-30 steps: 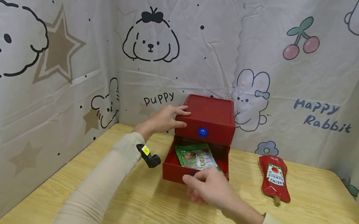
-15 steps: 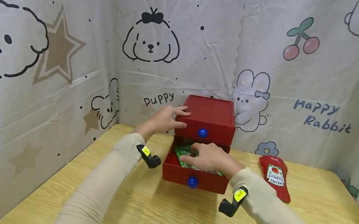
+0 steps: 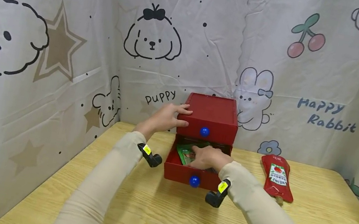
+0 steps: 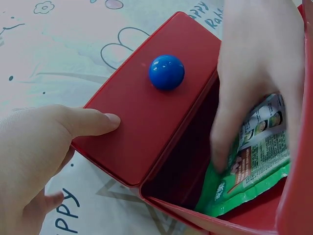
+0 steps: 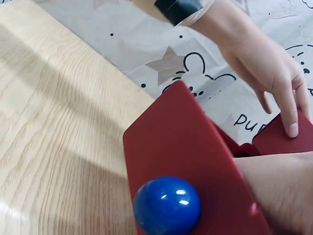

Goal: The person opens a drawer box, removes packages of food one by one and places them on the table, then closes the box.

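Observation:
A red two-drawer cabinet (image 3: 213, 109) has its upper drawer pushed in and its lower drawer (image 3: 176, 173) pulled out. My left hand (image 3: 164, 117) rests on the cabinet's upper left corner, thumb on the front face, fingers over the top edge. My right hand (image 3: 208, 157) is down inside the lower drawer, touching a green food packet (image 4: 259, 161). In the left wrist view its thumb and fingers straddle the packet, spread apart; the fingertips are partly hidden. In the right wrist view a blue knob (image 5: 167, 205) fronts the lower drawer.
A red Heinz ketchup pouch (image 3: 277, 178) lies on the wooden table (image 3: 156, 214) to the right of the cabinet. A white cartoon-printed curtain (image 3: 157, 73) hangs behind and along the sides.
My right hand has moved from the lower drawer's knob into the drawer, then lower onto the packet. My left hand stays on the cabinet. The view has shifted slightly.

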`<control>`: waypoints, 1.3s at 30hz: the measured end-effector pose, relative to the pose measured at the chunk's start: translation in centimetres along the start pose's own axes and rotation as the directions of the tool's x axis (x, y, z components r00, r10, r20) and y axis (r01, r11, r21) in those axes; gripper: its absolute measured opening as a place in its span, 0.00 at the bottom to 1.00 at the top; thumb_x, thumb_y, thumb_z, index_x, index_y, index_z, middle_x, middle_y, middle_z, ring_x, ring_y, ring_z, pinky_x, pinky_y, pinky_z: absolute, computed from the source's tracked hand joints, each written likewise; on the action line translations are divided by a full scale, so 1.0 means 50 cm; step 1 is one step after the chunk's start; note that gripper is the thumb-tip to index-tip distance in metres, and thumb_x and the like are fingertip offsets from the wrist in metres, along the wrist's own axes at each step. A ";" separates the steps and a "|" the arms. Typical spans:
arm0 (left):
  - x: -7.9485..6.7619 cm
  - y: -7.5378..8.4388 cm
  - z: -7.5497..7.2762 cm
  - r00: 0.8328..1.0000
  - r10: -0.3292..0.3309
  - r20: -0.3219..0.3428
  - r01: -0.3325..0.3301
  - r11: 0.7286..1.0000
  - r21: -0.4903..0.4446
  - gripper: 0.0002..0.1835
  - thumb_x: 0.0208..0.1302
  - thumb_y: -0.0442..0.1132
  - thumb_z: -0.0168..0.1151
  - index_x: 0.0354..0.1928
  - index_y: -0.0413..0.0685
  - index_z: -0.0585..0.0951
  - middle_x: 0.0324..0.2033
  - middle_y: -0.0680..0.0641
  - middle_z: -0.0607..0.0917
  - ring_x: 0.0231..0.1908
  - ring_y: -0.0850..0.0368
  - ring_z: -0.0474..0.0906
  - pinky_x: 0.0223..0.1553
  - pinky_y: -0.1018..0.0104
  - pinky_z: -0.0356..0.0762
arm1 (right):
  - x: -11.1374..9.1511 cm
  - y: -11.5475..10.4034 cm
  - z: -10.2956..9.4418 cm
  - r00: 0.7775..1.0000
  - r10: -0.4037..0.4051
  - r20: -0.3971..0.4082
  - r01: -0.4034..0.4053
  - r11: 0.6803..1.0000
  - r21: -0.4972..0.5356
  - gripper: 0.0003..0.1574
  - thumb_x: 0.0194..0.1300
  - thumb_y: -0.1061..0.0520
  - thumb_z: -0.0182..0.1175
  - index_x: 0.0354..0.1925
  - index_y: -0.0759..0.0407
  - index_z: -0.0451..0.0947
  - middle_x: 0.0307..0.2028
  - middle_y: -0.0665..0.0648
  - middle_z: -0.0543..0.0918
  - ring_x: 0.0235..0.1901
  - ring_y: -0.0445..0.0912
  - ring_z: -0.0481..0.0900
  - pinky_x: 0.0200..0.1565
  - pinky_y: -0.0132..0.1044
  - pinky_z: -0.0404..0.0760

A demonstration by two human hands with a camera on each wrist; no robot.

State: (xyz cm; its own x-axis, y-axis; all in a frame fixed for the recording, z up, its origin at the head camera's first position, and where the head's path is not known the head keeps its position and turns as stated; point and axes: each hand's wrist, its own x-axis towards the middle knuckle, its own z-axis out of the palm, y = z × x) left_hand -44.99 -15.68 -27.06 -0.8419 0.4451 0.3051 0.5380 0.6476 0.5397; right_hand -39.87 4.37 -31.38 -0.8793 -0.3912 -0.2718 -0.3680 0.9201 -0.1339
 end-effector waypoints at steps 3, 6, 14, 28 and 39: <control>0.001 0.002 0.000 1.000 0.004 -0.006 -0.004 1.000 0.004 0.27 0.70 0.40 0.70 0.69 0.47 0.78 0.75 0.49 0.69 0.77 0.49 0.56 0.73 0.53 0.58 | 0.001 0.000 -0.002 1.000 -0.008 0.015 0.008 0.999 -0.035 0.46 0.69 0.37 0.61 0.78 0.52 0.64 0.64 0.66 0.75 0.61 0.60 0.73 0.63 0.62 0.70; 0.002 0.002 -0.001 1.000 0.003 -0.009 -0.003 1.000 0.011 0.27 0.70 0.40 0.70 0.69 0.47 0.79 0.74 0.49 0.69 0.76 0.49 0.56 0.73 0.53 0.58 | 0.004 -0.001 -0.004 1.000 -0.027 0.009 0.027 0.998 -0.053 0.43 0.68 0.41 0.62 0.76 0.53 0.67 0.61 0.64 0.78 0.57 0.56 0.75 0.61 0.58 0.73; 0.001 0.001 0.001 1.000 -0.008 -0.002 0.008 1.000 -0.003 0.27 0.70 0.40 0.70 0.69 0.48 0.78 0.75 0.49 0.68 0.77 0.50 0.56 0.73 0.54 0.58 | 0.011 0.011 -0.005 0.995 -0.092 -0.046 0.095 0.994 0.056 0.34 0.69 0.43 0.61 0.69 0.54 0.77 0.59 0.56 0.82 0.55 0.54 0.78 0.57 0.54 0.78; 0.001 0.003 0.001 1.000 0.006 0.003 -0.006 1.000 -0.015 0.27 0.71 0.39 0.69 0.69 0.46 0.78 0.75 0.47 0.68 0.77 0.49 0.55 0.69 0.52 0.65 | -0.019 0.027 -0.056 0.987 -0.159 0.012 0.149 0.946 0.288 0.34 0.68 0.45 0.61 0.68 0.56 0.79 0.64 0.56 0.79 0.65 0.56 0.73 0.64 0.58 0.72; 0.000 -0.001 0.002 1.000 -0.004 0.001 0.004 1.000 -0.011 0.27 0.71 0.39 0.69 0.70 0.47 0.77 0.75 0.48 0.67 0.77 0.49 0.55 0.67 0.54 0.67 | -0.074 0.047 -0.111 0.966 -0.254 0.041 0.224 0.909 0.351 0.34 0.68 0.51 0.57 0.70 0.57 0.76 0.66 0.54 0.78 0.36 0.47 0.79 0.42 0.43 0.79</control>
State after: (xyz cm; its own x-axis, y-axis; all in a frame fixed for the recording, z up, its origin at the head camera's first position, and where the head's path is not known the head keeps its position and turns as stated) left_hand -45.01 -15.61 -27.16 -0.8443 0.4426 0.3022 0.5337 0.6428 0.5496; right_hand -39.14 8.06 -25.40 -0.7435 -0.6128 -0.2677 -0.4256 0.7425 -0.5173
